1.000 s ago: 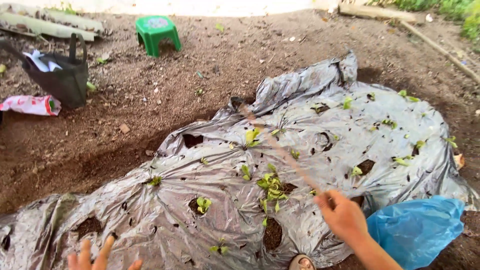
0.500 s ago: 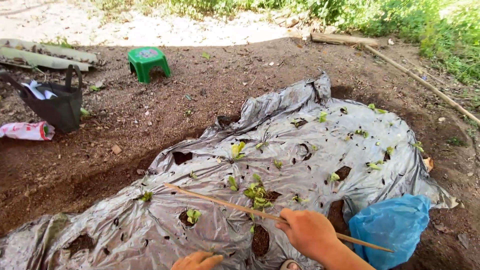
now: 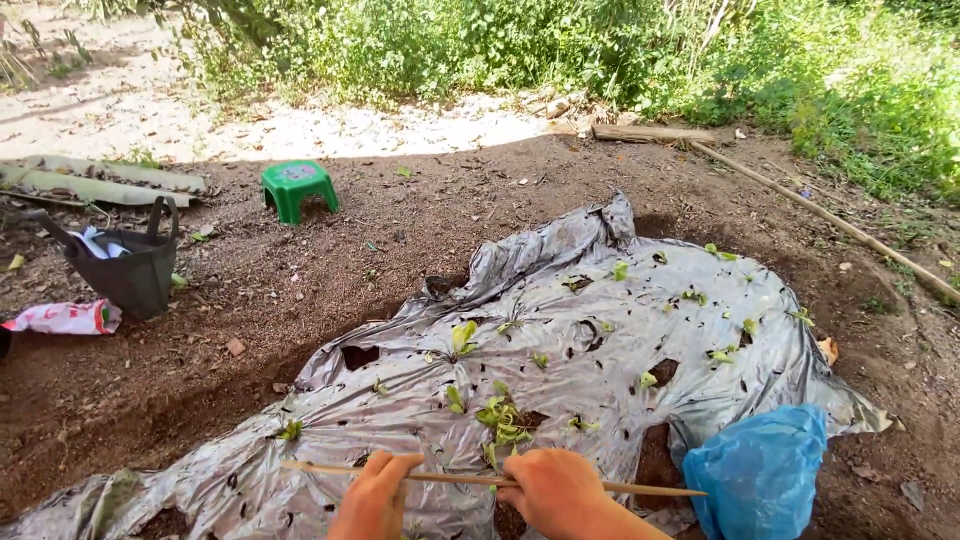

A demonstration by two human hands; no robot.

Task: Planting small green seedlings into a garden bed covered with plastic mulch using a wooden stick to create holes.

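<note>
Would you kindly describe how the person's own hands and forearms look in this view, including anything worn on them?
Both the left hand and the right hand are bare: no gloves, rings or watch show. The visible stretch of right forearm carries no sleeve. The left wrist is cut off by the frame edge, so nothing can be told there.

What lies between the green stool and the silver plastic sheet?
In the head view, only bare brown soil with a few scattered bits of debris lies between the green stool and the silver plastic sheet.
</note>
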